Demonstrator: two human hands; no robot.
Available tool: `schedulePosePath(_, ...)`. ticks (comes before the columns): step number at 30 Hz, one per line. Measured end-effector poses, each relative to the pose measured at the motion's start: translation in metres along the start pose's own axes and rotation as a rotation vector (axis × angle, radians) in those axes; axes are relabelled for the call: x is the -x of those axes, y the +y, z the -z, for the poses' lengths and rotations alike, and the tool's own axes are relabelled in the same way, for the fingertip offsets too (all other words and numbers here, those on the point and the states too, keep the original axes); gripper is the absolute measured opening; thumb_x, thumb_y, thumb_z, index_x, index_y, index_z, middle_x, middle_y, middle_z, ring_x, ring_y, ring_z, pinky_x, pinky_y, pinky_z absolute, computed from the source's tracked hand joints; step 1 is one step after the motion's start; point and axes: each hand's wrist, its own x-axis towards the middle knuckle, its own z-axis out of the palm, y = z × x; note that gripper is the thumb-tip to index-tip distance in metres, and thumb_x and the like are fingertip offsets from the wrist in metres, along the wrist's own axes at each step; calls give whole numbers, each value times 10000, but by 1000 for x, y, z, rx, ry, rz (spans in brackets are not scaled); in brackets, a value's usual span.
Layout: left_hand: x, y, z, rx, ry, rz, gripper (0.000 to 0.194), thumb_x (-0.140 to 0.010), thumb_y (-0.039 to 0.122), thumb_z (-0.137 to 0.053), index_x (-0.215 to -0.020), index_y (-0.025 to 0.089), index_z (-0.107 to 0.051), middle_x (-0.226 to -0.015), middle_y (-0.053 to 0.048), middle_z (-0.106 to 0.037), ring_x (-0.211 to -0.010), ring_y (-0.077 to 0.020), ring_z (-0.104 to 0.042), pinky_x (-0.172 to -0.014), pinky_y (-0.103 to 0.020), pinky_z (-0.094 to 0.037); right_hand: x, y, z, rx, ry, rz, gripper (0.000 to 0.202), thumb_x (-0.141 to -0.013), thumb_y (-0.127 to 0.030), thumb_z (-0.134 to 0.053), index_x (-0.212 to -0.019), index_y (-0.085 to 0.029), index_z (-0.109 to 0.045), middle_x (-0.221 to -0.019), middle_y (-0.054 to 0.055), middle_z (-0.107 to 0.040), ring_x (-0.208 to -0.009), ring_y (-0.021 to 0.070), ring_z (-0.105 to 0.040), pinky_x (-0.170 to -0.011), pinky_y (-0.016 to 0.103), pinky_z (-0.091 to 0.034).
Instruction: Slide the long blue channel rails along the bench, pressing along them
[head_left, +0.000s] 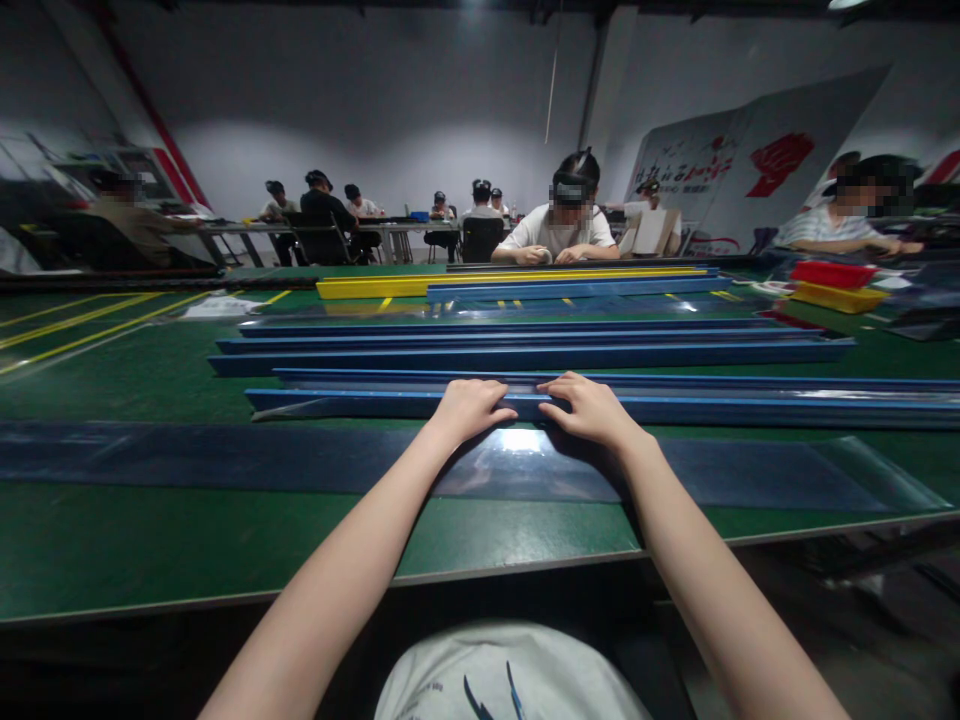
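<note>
A long blue plastic channel lies across the green table in front of me. Near its middle, my left hand grips the near wall, thumb on my side and fingers over the top edge. A short way to the right, my right hand grips the same channel in a similar way, and bare channel shows between the two thumbs. Closer to me, under my forearms, a long strip of clear film in a bluish tint lies flat.
Beyond my hands lie several more blue channels and a yellow channel. Red and yellow trays stand at the right. A co-worker sits across the green table; other people work farther back.
</note>
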Motion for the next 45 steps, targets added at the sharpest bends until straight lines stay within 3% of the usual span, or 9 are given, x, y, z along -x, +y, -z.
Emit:
schedulePosePath(26, 0, 2, 5, -68, 25, 41, 372, -772, 545, -490, -810, 186, -581, -881, -40, -661, -804, -190, -610, -592, -250, -363, 0, 1, 0, 5, -9, -12, 361, -818, -386, -423, -1053, -199, -623, -1103, 35, -623, -1055, 193, -507, -818, 309, -432)
schedulePosePath(45, 1, 3, 6, -119, 90, 40, 409, -733, 579, -510, -816, 179, -503, -900, -49, -581, -830, -189, -526, -616, -270, -371, 0, 0, 1, -6, -12, -18, 356, -813, -380, -432, -1049, -199, -627, -1106, 38, -621, -1052, 194, -511, -831, 308, -428)
